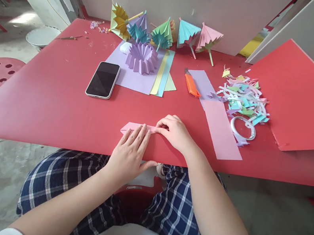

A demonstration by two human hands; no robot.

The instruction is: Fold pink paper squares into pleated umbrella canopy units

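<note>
A folded strip of pink paper (129,126) lies flat near the table's front edge. My left hand (132,149) rests on it with its fingers stretched out and pressing the paper down. At the strip's right end, my right hand (175,132) pinches the paper between thumb and fingers. Part of the strip is hidden under my left fingers. To the right lies a flat pink paper sheet (222,132), with a purple paper piece (201,80) behind it. An orange utility knife (192,84) is beside the purple piece.
Several small paper umbrellas (188,30) stand along the back of the red table (56,104). A pleated purple paper ring (141,65) sits on coloured sheets. A phone (103,80) lies left. Paper scraps (245,96), a tape roll (241,136) and a red board (303,106) are right.
</note>
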